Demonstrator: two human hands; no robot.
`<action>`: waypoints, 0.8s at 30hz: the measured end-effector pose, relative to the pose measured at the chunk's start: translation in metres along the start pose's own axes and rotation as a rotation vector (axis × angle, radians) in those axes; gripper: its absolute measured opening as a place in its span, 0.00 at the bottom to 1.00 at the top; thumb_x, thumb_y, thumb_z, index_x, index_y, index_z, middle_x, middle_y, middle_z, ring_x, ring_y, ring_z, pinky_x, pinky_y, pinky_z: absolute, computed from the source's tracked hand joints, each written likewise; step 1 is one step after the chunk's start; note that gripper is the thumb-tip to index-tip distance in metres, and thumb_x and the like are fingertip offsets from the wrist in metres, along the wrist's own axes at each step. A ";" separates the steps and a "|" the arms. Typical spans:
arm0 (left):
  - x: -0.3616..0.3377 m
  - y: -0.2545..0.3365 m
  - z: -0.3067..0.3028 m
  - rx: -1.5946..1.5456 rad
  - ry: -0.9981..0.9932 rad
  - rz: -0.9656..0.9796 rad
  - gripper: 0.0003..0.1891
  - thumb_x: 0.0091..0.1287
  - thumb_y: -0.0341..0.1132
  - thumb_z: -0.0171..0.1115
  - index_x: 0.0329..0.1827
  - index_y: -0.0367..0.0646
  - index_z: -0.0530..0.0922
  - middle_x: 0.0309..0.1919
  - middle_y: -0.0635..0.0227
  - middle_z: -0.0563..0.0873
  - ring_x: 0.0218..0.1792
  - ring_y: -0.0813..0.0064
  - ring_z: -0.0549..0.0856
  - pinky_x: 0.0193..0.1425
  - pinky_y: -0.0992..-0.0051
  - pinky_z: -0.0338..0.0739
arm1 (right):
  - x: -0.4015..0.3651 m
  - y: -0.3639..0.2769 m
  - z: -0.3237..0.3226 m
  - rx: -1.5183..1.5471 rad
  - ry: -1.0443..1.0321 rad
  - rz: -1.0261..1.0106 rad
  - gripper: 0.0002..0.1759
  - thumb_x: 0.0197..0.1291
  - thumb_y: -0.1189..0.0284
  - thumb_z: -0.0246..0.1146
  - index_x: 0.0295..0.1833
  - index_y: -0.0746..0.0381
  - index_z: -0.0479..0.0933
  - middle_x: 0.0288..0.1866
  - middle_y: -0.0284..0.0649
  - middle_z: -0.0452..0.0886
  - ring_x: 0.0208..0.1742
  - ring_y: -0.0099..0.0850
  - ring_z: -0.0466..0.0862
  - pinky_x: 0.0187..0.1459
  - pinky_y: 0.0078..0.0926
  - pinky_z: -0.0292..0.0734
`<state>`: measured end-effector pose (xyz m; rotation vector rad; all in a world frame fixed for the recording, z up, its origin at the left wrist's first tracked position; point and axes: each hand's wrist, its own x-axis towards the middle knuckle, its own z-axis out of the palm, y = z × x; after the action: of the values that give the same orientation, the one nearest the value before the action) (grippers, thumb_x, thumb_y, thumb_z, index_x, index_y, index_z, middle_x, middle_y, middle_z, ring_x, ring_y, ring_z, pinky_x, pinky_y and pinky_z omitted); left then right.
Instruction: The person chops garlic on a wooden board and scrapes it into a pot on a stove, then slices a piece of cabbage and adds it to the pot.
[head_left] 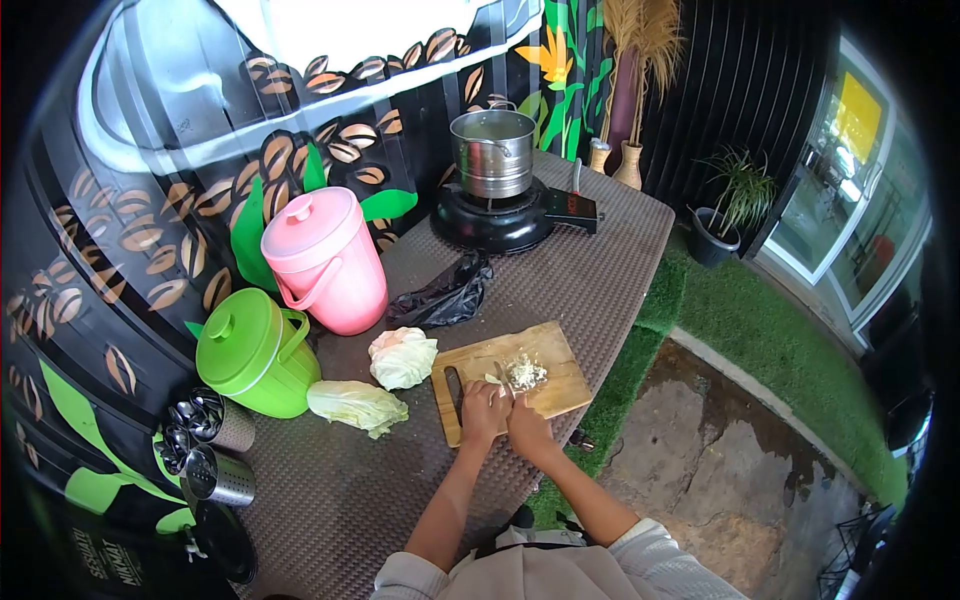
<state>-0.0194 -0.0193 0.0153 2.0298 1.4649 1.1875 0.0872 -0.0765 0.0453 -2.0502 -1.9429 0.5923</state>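
Note:
A wooden cutting board with a dark slot lies near the table's right edge. On it sits a small heap of finely chopped pale bits, which look like garlic. My left hand rests on the board with its fingers closed at a small pale piece. Close beside it, my right hand is closed around a knife; its handle is hidden and only a bit of thin blade shows by the heap. Left of the board lie a pale cabbage and a long leafy cabbage.
A steel pot stands on a black portable stove at the back. A black plastic bag, a pink lidded bucket and a green one stand along the wall. Steel cutlery holders are at the left.

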 end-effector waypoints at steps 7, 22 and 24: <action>-0.004 0.001 0.000 -0.032 0.017 0.048 0.06 0.59 0.23 0.61 0.37 0.34 0.82 0.36 0.56 0.83 0.44 0.54 0.79 0.51 0.63 0.74 | 0.006 -0.001 0.013 0.077 0.018 0.089 0.17 0.60 0.74 0.55 0.52 0.71 0.63 0.36 0.61 0.81 0.39 0.54 0.85 0.38 0.46 0.82; -0.006 -0.003 0.005 -0.081 0.083 0.028 0.07 0.60 0.23 0.60 0.40 0.33 0.81 0.45 0.56 0.80 0.49 0.55 0.77 0.54 0.62 0.72 | 0.009 0.009 -0.008 0.045 0.020 -0.030 0.14 0.63 0.72 0.52 0.49 0.70 0.63 0.32 0.60 0.82 0.35 0.54 0.85 0.34 0.49 0.81; -0.004 -0.003 0.006 -0.010 0.108 0.038 0.07 0.61 0.24 0.61 0.42 0.33 0.81 0.45 0.54 0.80 0.49 0.54 0.77 0.54 0.62 0.72 | -0.002 0.010 -0.008 0.072 0.025 -0.005 0.15 0.63 0.72 0.53 0.50 0.69 0.63 0.31 0.60 0.82 0.34 0.54 0.85 0.34 0.49 0.81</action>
<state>-0.0171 -0.0210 0.0080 2.0232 1.4725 1.3358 0.0995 -0.0788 0.0482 -1.9999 -1.8840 0.6235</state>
